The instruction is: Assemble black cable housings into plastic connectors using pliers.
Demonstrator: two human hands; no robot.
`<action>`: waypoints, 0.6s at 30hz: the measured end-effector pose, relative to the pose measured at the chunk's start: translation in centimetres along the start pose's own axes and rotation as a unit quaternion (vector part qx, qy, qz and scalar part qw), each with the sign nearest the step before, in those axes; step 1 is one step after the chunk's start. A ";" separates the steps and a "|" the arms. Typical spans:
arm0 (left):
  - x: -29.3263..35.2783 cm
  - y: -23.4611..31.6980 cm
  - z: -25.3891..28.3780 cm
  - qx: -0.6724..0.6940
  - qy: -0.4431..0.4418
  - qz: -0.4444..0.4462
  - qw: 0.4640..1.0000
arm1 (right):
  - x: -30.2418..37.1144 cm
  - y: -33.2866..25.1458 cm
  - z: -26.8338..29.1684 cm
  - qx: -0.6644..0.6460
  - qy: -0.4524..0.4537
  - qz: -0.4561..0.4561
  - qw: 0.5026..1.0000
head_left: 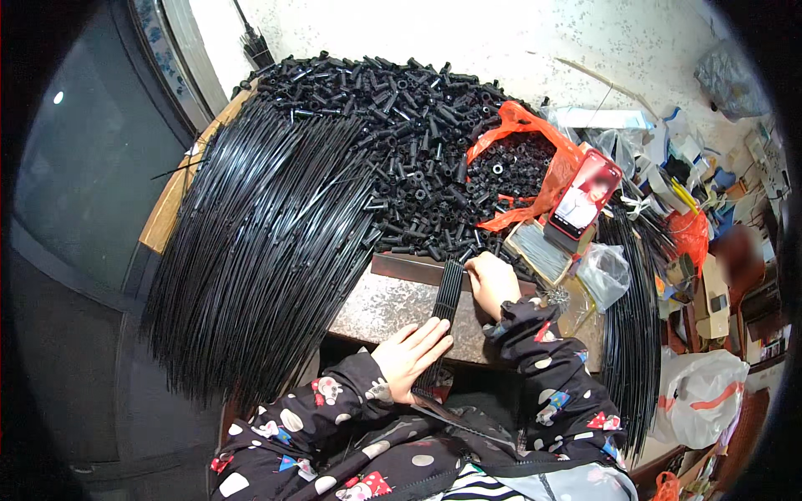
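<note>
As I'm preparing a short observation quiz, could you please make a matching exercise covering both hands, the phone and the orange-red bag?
Column one
1. Left hand
2. Right hand
3. Phone
4. Orange-red bag

Column two
A. Open, with small black parts inside
B. Beside the far end of the bundle of thin black rods
C. Tilted, screen lit
D. Over the nearer part of that bundle

Pairs: 1-D, 2-B, 3-C, 4-A

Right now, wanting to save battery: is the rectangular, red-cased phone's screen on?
On: the red-cased phone shows a lit, coloured picture.
</note>
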State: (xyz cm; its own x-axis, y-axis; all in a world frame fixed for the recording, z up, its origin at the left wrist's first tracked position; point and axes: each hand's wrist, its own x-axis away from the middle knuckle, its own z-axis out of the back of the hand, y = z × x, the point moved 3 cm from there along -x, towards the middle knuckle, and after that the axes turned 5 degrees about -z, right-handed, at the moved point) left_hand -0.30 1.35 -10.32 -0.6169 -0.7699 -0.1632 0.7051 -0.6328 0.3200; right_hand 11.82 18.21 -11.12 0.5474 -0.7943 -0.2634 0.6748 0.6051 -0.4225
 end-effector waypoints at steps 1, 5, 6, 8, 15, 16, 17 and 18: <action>0.0 0.0 -0.1 -0.001 -0.002 -0.002 1.000 | -0.1 0.0 0.1 0.009 -0.012 0.011 1.000; 0.4 -0.1 -0.2 0.017 0.009 0.003 1.000 | -1.0 -0.2 1.1 0.023 -0.060 0.147 0.987; 0.3 -0.1 -0.3 0.004 0.003 0.002 1.000 | -1.2 0.1 1.2 0.024 -0.059 0.149 0.987; 0.3 0.0 -0.3 -0.010 -0.003 0.000 1.000 | -1.4 0.4 1.0 0.030 -0.095 0.176 0.979; 0.3 0.2 -0.3 0.002 0.012 0.010 1.000 | -0.6 1.6 2.5 0.104 0.044 0.152 0.982; 0.2 0.2 -0.4 0.007 0.024 0.007 1.000 | -0.3 2.3 3.6 0.136 0.039 0.169 0.975; 0.0 0.2 -0.6 0.014 -0.001 0.011 1.000 | 0.1 3.2 3.9 0.124 0.040 0.214 0.968; 0.2 0.2 -0.5 0.014 -0.002 0.015 1.000 | 0.2 3.0 3.7 0.121 0.039 0.216 0.968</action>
State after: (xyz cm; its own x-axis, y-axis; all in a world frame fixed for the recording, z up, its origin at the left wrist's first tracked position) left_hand -0.15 1.04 -10.77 -0.5980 -0.7875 -0.1490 0.7128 -0.6075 0.3504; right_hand 15.87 20.06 -9.21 0.7710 -0.4608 -0.4396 0.4933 0.8687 -0.0453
